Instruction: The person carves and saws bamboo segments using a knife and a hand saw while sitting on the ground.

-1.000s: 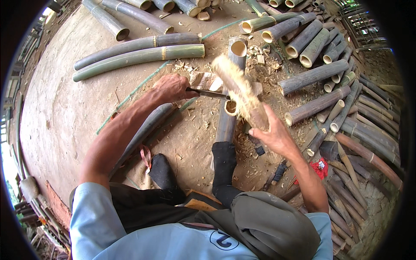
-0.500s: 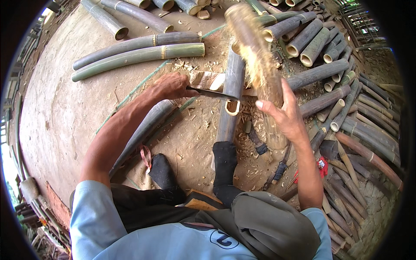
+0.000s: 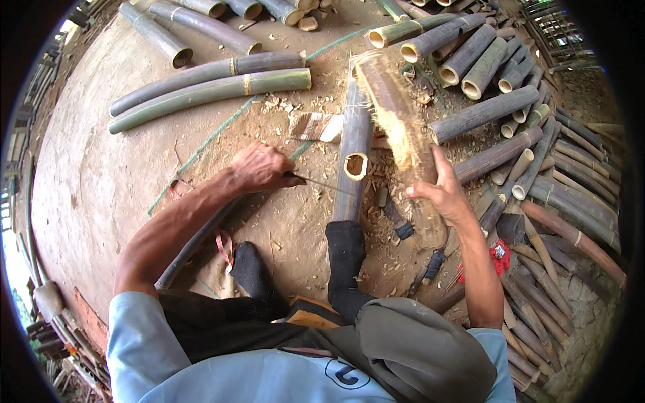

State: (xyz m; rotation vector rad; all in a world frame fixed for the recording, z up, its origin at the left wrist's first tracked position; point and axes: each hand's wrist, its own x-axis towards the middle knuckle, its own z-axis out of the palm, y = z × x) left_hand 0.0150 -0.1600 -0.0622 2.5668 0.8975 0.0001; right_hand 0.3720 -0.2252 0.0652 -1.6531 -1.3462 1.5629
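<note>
The left hand [image 3: 261,168] grasps a knife [image 3: 321,182], its thin blade reaching across a bamboo tube [image 3: 345,203] below the cut hole [image 3: 355,166], contact unclear; the right hand [image 3: 443,193] grips a frayed wooden club [image 3: 395,124]. The tube lies on the ground [image 3: 302,218] ahead of a black sock [image 3: 345,247]. The blue shirt [image 3: 262,376] bears a dark mark [image 3: 347,373] inside an oval; a red wrapper's [image 3: 499,256] white marking is too small to read.

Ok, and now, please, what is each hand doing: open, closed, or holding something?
Left hand: closed, holding a knife.
Right hand: closed, holding a wooden club.
</note>
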